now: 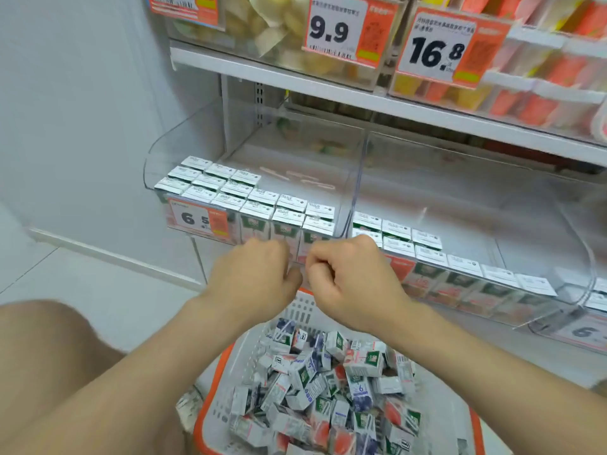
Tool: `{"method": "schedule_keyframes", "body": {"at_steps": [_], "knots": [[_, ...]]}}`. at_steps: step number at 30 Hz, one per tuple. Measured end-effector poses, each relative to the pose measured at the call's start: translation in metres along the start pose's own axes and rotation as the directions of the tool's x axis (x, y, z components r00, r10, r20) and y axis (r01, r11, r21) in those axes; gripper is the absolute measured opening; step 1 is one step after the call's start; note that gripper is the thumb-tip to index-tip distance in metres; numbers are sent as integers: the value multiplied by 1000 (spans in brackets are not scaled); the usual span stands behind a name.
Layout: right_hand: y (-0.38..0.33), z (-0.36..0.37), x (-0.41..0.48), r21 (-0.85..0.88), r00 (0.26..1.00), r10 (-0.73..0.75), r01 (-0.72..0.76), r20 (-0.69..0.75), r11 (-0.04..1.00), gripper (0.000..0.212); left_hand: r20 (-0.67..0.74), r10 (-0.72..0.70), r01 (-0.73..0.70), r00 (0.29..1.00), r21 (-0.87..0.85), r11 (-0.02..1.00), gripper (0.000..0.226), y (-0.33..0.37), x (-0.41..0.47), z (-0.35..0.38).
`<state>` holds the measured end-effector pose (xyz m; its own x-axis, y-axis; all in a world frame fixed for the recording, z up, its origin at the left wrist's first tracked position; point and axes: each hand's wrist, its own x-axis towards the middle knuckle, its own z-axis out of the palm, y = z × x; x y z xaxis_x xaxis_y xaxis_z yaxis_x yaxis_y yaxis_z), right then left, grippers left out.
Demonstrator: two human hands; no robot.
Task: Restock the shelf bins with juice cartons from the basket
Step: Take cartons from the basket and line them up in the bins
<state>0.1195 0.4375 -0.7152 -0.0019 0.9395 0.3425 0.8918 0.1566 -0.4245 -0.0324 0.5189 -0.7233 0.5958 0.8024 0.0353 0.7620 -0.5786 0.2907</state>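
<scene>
A white basket with an orange rim (210,415) stands below me, heaped with several small juice cartons (328,385). Two clear shelf bins sit ahead. The left bin (184,142) holds rows of upright cartons (243,195) along its front and left side. The right bin (492,198) has cartons (430,257) along its front edge. My left hand (253,277) and my right hand (351,277) hover side by side above the basket's far rim, just in front of the left bin. Both have curled fingers, and I see no carton in either.
Price tags reading 6.5 (197,218) hang on the bin fronts. An upper shelf (328,90) carries clear boxes of packaged goods with 9.9 and 16.8 tags. A white wall and floor (82,159) lie to the left. My bare knee (49,356) is at lower left.
</scene>
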Motion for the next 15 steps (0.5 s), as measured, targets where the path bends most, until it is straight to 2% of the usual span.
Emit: {"method": "schedule_keyframes", "body": {"at_steps": [2, 4, 6, 8, 10, 11, 12, 14, 15], "knots": [[18, 9, -31, -128, 976, 65, -39, 209, 991, 31, 234, 51, -84, 971, 133, 988, 21, 5, -5, 23], [41, 24, -53, -232, 902, 180, -92, 393, 968, 32, 424, 63, -178, 903, 239, 954, 15, 7, -3, 47], [68, 45, -68, -270, 805, 277, -151, 525, 951, 33, 546, 47, -241, 836, 288, 927, 10, 8, 0, 69], [90, 67, -81, -309, 719, 332, -169, 611, 936, 28, 619, 17, -251, 785, 292, 923, 15, 4, 5, 94], [102, 86, -93, -359, 668, 366, -157, 648, 920, 20, 667, -12, -234, 745, 278, 931, 22, -2, 10, 118], [105, 94, -97, -377, 648, 375, -143, 663, 915, 18, 677, -25, -220, 736, 274, 936, 18, -7, 13, 129], [107, 103, -101, -382, 638, 368, -123, 677, 916, 17, 683, -37, -202, 729, 267, 942, 17, -13, 16, 141], [112, 125, -110, -401, 638, 328, -32, 697, 915, 19, 702, -53, -172, 710, 246, 954, 34, -27, 19, 159], [117, 139, -115, -408, 647, 290, 36, 706, 912, 27, 700, -69, -150, 711, 246, 958, 38, -34, 19, 168]]}}
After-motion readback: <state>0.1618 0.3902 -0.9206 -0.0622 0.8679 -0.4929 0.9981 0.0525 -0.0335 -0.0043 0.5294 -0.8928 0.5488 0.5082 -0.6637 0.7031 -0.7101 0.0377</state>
